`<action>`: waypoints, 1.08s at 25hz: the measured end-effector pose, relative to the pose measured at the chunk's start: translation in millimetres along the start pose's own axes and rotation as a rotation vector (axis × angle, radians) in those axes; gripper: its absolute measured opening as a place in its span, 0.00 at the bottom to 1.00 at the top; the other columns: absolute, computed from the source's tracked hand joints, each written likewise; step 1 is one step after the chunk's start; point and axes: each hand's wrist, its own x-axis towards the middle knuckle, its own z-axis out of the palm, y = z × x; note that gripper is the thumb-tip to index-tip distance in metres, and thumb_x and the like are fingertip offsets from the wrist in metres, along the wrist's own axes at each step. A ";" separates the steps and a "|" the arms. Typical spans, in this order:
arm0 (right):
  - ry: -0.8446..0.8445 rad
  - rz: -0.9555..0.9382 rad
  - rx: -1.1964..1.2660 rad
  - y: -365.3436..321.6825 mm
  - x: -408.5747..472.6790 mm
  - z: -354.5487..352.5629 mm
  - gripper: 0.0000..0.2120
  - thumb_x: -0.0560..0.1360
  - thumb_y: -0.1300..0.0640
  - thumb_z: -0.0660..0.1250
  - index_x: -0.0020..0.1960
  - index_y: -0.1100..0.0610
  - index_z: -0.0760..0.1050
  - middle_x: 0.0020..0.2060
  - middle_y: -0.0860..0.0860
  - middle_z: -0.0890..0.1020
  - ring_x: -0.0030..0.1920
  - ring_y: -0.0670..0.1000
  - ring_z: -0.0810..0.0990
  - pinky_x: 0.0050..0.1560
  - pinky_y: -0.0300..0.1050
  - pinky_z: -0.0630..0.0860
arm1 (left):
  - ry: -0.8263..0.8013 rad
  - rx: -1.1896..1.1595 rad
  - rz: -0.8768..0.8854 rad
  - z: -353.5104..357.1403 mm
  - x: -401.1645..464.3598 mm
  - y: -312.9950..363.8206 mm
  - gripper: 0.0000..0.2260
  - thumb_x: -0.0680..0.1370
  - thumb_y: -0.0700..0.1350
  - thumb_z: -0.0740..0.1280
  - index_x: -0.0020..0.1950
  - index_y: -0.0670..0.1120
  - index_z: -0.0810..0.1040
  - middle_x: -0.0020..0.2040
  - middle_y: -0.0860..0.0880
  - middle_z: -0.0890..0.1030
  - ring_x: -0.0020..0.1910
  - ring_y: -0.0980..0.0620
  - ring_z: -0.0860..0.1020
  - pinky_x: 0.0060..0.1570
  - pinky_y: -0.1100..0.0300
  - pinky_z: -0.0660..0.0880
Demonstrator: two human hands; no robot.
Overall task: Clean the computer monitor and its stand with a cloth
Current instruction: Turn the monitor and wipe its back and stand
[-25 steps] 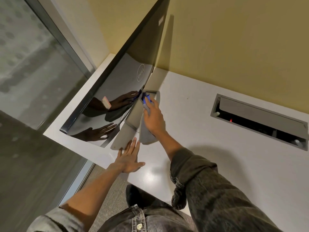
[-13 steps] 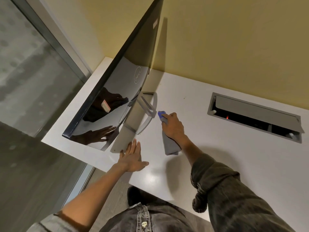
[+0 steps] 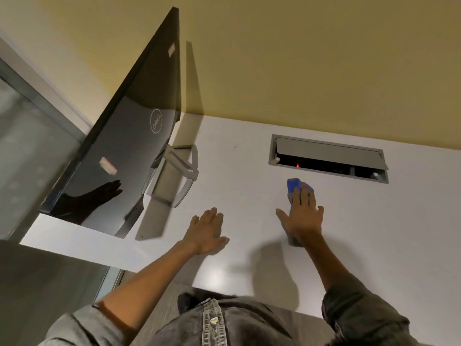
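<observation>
1. Head view: the monitor (image 3: 119, 136) stands at about ten o'clock, seen from behind, its glossy dark back turned to the camera and reflecting a hand.
2. Its grey stand (image 3: 174, 176) sits at the monitor's lower right edge, base flat on the white desk (image 3: 374, 233), near the yellow wall (image 3: 299, 58).
3. The right hand (image 3: 303, 218) lies at about three o'clock from centre, fingers straight and spread, pressing flat on the cloth (image 3: 298, 187).
4. The cloth is grey with a blue end poking out beyond the fingertips at twelve o'clock from the hand; a grey corner shows below the wrist. It lies on the desk, well apart from the stand.
5. The left hand (image 3: 207, 231) rests palm down on the desk near centre, fingers straight and together, holding nothing, at about five o'clock from the stand's base and near it.
6. A cable hatch (image 3: 326, 156) is sunk in the desk at one o'clock, its flap partly raised, just beyond the cloth.
7. Grey sleeves (image 3: 361, 318) are rolled up both forearms at the bottom edge.
</observation>
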 end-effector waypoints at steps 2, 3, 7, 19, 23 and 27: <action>0.001 -0.089 -0.034 9.8 -11.9 12.0 0.36 0.76 0.37 0.58 0.76 0.58 0.60 0.75 0.57 0.62 0.75 0.60 0.61 0.68 0.63 0.65 | -0.044 0.019 -0.013 3.4 2.2 5.3 0.32 0.79 0.60 0.59 0.78 0.46 0.53 0.80 0.47 0.47 0.78 0.50 0.48 0.73 0.47 0.48; 0.017 -0.161 -0.048 15.1 -18.8 19.4 0.36 0.77 0.36 0.56 0.75 0.60 0.63 0.74 0.58 0.64 0.74 0.61 0.63 0.67 0.62 0.69 | -0.070 0.022 -0.028 5.5 2.4 6.7 0.33 0.80 0.60 0.58 0.78 0.46 0.52 0.80 0.48 0.45 0.78 0.50 0.46 0.74 0.47 0.48; 0.068 -0.117 -0.041 18.1 -28.2 26.2 0.38 0.78 0.34 0.54 0.77 0.60 0.57 0.76 0.59 0.61 0.76 0.60 0.58 0.71 0.59 0.64 | -0.018 -0.025 -0.058 7.5 1.5 6.5 0.30 0.80 0.60 0.58 0.78 0.49 0.55 0.80 0.49 0.46 0.78 0.51 0.46 0.74 0.47 0.47; 0.070 -0.205 0.378 -48.9 -57.0 -44.9 0.38 0.76 0.33 0.53 0.79 0.52 0.50 0.78 0.49 0.56 0.77 0.52 0.56 0.75 0.54 0.57 | 0.258 -0.132 0.127 -80.3 -45.5 32.3 0.30 0.80 0.61 0.56 0.79 0.53 0.52 0.80 0.52 0.47 0.78 0.50 0.52 0.75 0.54 0.50; 0.026 -0.322 0.618 -118.5 -92.2 -68.1 0.35 0.75 0.32 0.53 0.77 0.40 0.44 0.77 0.39 0.51 0.76 0.45 0.56 0.74 0.49 0.59 | 0.510 0.143 0.452 -136.3 -102.2 40.3 0.26 0.81 0.58 0.56 0.77 0.50 0.61 0.78 0.48 0.58 0.75 0.48 0.61 0.73 0.51 0.55; 0.019 -0.284 0.831 -201.4 -138.3 -94.4 0.38 0.70 0.34 0.57 0.75 0.52 0.60 0.67 0.52 0.73 0.63 0.52 0.76 0.61 0.51 0.76 | 0.686 0.351 0.624 -183.2 -165.7 25.4 0.25 0.81 0.57 0.58 0.75 0.48 0.65 0.75 0.45 0.66 0.72 0.47 0.65 0.72 0.47 0.60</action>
